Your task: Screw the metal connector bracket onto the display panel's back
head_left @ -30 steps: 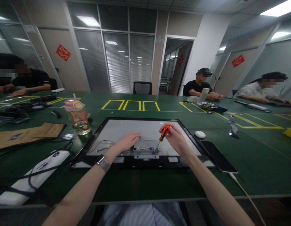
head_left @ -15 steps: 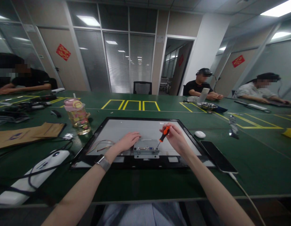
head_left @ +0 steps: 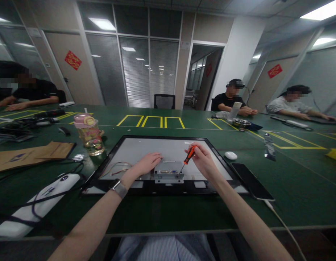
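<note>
My right hand [head_left: 202, 156] is closed round the orange and black handle of a screwdriver [head_left: 189, 155]. The screwdriver tilts down to the left, its tip at the right end of a metal bracket with connector ports [head_left: 169, 176]. That bracket sits near the front edge of a flat display panel [head_left: 173, 149], which has a grey back and a black frame. My left hand [head_left: 149, 162] lies palm down on the panel at the bracket's left, fingers stretched out toward its rear corner. Thin wires [head_left: 117, 167] lie on the panel beside my left wrist.
Left of the panel are a drink cup [head_left: 90, 136], a brown paper envelope [head_left: 34, 154] and a white power strip [head_left: 45, 199] with black cables. On the right lie a phone [head_left: 252, 181] with its cable and a white earbud case [head_left: 231, 155]. Several people sit across the table.
My hands, the screwdriver and the bracket hold almost the same positions. The person at the far right has shifted slightly to the left.
</note>
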The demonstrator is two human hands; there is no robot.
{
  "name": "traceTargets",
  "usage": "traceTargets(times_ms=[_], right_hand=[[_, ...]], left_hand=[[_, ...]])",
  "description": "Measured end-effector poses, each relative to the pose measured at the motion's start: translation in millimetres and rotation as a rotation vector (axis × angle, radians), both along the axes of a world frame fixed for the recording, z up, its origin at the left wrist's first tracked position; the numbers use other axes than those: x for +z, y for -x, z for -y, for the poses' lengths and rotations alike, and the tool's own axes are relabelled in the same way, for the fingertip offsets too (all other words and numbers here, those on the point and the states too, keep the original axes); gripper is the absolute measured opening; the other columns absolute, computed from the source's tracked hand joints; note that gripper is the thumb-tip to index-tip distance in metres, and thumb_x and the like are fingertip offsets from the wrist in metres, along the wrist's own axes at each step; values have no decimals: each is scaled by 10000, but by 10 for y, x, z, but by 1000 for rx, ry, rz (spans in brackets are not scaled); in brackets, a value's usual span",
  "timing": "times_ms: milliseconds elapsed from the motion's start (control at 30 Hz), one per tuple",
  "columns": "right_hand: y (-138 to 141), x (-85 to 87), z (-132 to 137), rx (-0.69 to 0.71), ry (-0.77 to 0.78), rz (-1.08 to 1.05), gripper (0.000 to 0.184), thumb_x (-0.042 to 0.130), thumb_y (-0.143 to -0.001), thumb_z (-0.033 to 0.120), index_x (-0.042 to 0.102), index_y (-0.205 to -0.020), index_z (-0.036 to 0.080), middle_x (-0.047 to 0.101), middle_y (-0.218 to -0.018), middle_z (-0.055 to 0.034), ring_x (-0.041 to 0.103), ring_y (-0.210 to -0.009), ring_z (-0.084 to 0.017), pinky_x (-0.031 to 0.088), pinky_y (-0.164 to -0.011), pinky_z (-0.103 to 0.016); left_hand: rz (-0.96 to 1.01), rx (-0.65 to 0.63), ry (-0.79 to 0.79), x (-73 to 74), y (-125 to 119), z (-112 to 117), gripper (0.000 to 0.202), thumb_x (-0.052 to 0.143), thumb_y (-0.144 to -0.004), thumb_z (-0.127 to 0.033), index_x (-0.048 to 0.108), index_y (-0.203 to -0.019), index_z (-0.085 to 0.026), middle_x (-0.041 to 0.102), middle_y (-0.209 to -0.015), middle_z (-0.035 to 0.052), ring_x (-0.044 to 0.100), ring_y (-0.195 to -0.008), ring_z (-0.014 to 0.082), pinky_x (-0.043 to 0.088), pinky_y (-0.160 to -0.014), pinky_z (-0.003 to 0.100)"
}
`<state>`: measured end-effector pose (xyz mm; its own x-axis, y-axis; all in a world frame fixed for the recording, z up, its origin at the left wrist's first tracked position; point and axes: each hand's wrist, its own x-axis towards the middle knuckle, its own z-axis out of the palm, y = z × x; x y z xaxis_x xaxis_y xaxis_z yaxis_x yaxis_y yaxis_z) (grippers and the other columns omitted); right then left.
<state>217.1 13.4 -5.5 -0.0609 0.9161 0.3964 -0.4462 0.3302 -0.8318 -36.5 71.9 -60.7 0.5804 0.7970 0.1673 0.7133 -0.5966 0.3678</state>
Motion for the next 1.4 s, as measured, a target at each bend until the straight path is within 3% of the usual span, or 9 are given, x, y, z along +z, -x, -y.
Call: traceTargets(times_ms=[167, 300, 633, 867, 967, 1200, 1400], right_hand=[[1, 8, 6, 43, 5, 22, 272, 618, -769, 375, 636, -1013, 255, 661, -877, -26, 611, -885, -200, 367, -973, -454], [21, 34, 27, 71, 1, 12, 292, 599, -785, 366, 618, -1046, 235, 670, -943, -48, 617, -936, -217, 348, -988, -457], [-15, -5, 4, -41, -9, 68, 175, 693, -695, 256, 664, -865, 284, 645, -825, 19, 608, -798, -170, 437, -868, -374], [-3, 27, 8, 53, -17, 20, 240, 588, -772, 312, 656, -989, 232, 674, -1015, -55, 603, -963, -230, 364, -962, -433], [-10, 25, 12, 52, -23, 52, 246, 602, -767, 300, 646, -999, 235, 689, -954, -49, 618, -921, -231, 371, -943, -449], [-17, -1, 8, -53, -20, 95, 172, 718, -659, 244, 668, -822, 261, 628, -811, 12, 590, -801, -169, 446, -785, -337], [-31, -44, -28, -98, -26, 62, 164, 714, -670, 297, 669, -825, 266, 637, -825, 11, 599, -792, -159, 436, -826, -344]], left_hand=[[-1, 5, -7, 17, -7, 17, 406, 259, -941, -369, 532, -1194, -205, 472, -1329, 46, 396, -1233, 182, 257, -1038, 342], [-6, 12, -5, 7, -8, 5, 400, 263, -939, -363, 538, -1185, -208, 475, -1326, 44, 397, -1232, 183, 240, -1047, 347], [-3, 3, 11, -32, 18, -32, 418, 252, -940, -392, 522, -1205, -213, 460, -1338, 44, 382, -1245, 190, 224, -1059, 366], [-1, 7, 4, -18, 11, -18, 418, 248, -943, -390, 524, -1201, -212, 459, -1339, 43, 393, -1236, 190, 238, -1052, 362], [2, 5, -9, -20, 7, -13, 416, 249, -944, -386, 529, -1196, -209, 468, -1331, 43, 398, -1232, 186, 251, -1045, 352], [1, -10, -21, -41, 8, -35, 425, 243, -945, -391, 529, -1199, -205, 474, -1326, 48, 407, -1224, 180, 261, -1040, 348], [10, -2, -14, -31, 13, -23, 429, 243, -944, -401, 532, -1197, -210, 477, -1324, 44, 403, -1228, 187, 252, -1045, 358]])
